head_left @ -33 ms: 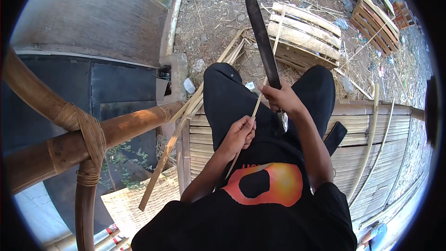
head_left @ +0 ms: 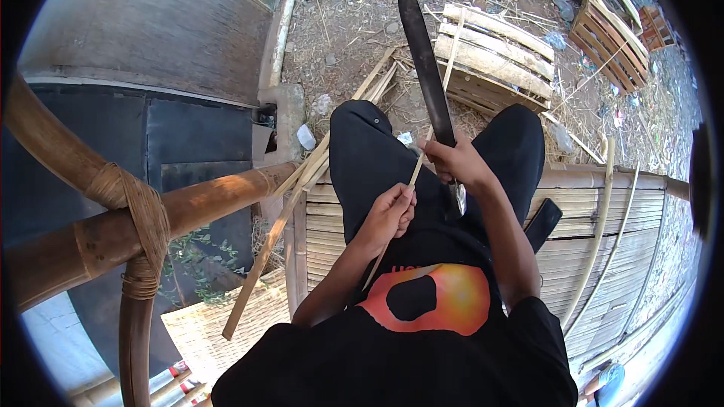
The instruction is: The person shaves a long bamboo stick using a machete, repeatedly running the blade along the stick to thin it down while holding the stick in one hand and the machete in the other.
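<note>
My right hand point(head_left: 457, 160) is wrapped round the handle of a machete point(head_left: 426, 56). Its long dark blade points away from me, tip at the far end, and a shiny handle end shows below the fist. My right thumb reaches left, close to a thin bamboo strip point(head_left: 416, 169). Closed round that strip, my left hand point(head_left: 392, 212) sits over my lap. The strip slants from under the left forearm up past the right thumb, beside the blade. Whether blade and strip touch is hidden by my right hand.
I sit on a bamboo slat bench point(head_left: 596, 256); a phone point(head_left: 543, 220) lies right of my thigh. Loose strips point(head_left: 260, 264) lean at left near a thick bamboo rail point(head_left: 204, 205). Wooden crates point(head_left: 494, 53) stand on littered ground ahead. A woven mat point(head_left: 200, 332) lies lower left.
</note>
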`<state>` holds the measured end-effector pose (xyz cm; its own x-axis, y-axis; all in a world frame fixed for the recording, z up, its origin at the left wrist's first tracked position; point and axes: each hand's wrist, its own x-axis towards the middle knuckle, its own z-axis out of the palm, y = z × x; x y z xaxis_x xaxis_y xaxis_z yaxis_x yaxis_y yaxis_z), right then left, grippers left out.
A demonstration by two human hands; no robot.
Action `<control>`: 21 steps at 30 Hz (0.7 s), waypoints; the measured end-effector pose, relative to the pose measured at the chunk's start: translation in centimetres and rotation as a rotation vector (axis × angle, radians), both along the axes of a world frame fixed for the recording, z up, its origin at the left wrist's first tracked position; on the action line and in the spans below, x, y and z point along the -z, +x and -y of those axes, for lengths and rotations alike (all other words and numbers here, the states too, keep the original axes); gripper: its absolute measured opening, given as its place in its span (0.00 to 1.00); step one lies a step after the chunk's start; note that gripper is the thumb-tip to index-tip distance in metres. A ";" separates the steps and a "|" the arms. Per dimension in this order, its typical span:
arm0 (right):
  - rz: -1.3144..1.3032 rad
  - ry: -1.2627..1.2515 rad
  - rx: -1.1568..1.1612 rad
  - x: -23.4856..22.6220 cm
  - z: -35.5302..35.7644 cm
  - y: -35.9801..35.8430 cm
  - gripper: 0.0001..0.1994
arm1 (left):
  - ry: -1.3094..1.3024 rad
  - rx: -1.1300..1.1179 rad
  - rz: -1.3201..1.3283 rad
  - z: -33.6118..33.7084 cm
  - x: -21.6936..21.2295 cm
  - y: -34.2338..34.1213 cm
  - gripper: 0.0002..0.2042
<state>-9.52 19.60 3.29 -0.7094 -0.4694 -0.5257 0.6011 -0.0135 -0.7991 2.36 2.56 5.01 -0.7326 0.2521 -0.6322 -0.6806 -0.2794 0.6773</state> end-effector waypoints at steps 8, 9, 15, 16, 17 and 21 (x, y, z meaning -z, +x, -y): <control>-0.712 0.459 -0.286 -1.3 -2.1 2.2 0.11 | -0.025 -0.075 -0.097 -0.3 -0.9 -1.9 0.11; -0.809 0.548 -0.282 -1.6 -2.0 2.7 0.11 | -0.020 -0.077 -0.097 -0.6 -1.2 -2.0 0.11; -1.011 0.909 -0.387 -3.0 -0.6 3.4 0.13 | -0.164 -0.146 0.005 -2.3 -0.6 -1.5 0.08; -1.000 0.923 -0.413 -3.0 -0.6 3.3 0.12 | -0.178 -0.185 0.036 -2.5 -0.9 -1.6 0.08; -0.988 0.936 -0.441 -3.0 -0.5 3.2 0.12 | -0.174 -0.188 0.055 -2.6 -1.0 -1.5 0.08; -0.977 0.976 -0.501 -2.3 -1.1 2.4 0.10 | -0.166 -0.169 0.078 -2.7 -1.0 -1.1 0.09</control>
